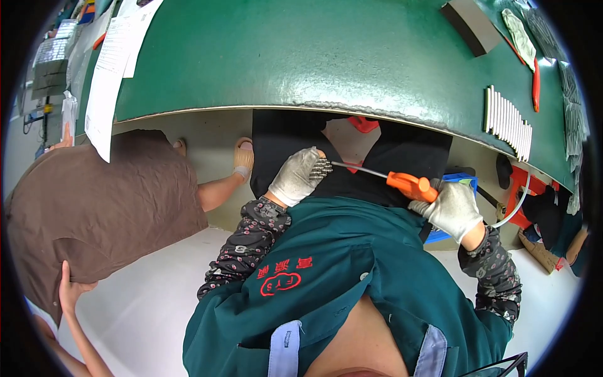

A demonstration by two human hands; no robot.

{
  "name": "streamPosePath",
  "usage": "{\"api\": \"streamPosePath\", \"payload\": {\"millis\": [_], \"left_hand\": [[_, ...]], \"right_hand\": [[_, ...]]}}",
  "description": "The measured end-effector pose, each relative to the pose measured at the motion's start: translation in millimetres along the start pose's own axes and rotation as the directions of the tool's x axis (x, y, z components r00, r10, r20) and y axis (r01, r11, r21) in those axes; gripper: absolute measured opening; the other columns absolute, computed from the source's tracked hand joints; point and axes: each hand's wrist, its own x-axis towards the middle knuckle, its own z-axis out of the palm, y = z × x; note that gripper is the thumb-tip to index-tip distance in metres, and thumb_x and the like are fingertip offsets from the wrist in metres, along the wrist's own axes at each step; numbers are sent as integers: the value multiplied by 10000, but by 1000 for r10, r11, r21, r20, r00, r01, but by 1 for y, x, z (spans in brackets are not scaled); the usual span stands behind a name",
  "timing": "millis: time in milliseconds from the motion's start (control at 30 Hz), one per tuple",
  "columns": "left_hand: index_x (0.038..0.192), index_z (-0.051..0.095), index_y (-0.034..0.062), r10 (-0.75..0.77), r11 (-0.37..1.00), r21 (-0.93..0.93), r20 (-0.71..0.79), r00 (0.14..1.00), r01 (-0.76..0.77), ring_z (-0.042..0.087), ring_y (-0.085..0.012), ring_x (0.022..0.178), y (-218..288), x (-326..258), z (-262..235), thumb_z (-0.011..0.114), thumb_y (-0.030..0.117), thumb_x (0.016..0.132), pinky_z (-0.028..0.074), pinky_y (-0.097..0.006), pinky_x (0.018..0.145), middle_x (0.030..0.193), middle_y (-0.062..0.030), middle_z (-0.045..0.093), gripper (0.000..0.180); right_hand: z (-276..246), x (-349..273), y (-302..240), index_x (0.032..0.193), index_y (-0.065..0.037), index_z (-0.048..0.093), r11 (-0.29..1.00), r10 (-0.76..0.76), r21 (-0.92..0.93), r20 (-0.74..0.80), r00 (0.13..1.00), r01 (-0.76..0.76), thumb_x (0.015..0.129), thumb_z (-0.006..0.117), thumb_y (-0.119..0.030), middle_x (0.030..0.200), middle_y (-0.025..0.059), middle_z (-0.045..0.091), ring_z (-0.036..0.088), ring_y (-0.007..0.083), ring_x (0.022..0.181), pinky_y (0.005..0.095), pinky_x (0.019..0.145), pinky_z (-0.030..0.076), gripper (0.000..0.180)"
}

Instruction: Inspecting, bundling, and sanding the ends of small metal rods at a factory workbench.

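Note:
Over my lap, my left hand (298, 176), in a white work glove, is closed round a bundle of small metal rods (321, 168), their ends facing right. My right hand (453, 207), gloved too, grips the handle of an orange air blow gun (411, 186). Its long thin nozzle (361, 168) points left, and the tip is close to the rod ends; whether it touches them I cannot tell. A pale hose (520, 204) curves behind my right hand. On the table's near right edge lies a row of similar, longer-looking metal rods (507, 122).
The green table (301, 56) spans the far side. On it are a dark block (472, 26), a pale cloth (519, 34), a red-handled tool (536, 88) and plastic bags (571, 113). Papers (108, 81) overhang the left edge. A person in brown (107, 207) sits left. A blue bin (461, 179) stands below.

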Motion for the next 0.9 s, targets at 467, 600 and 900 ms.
{"api": "streamPosePath", "payload": {"millis": [467,600,900], "left_hand": [[975,482,11,-5,1000,-7,-22,1000,5,549,-328,803,1,3,-2,628,20,652,449,-355,704,848,-151,544,355],[977,481,11,-50,999,-10,3,999,50,550,-327,807,3,5,-4,635,26,651,449,-357,709,849,-149,545,360],[962,483,10,-67,996,-63,-5,998,66,568,-298,769,1,4,-2,626,0,655,465,-333,675,823,-134,547,339]], "right_hand": [[3,1,4,812,-54,631,999,22,-34,44,999,-20,655,649,-453,610,160,584,583,319,580,385,549,461,430],[3,1,4,829,-56,634,1000,-14,8,54,998,13,659,651,-460,609,160,583,586,318,585,381,549,461,439],[-6,0,-10,829,-66,628,997,-38,74,37,999,35,655,662,-444,603,162,574,582,327,584,389,545,461,418]]}}
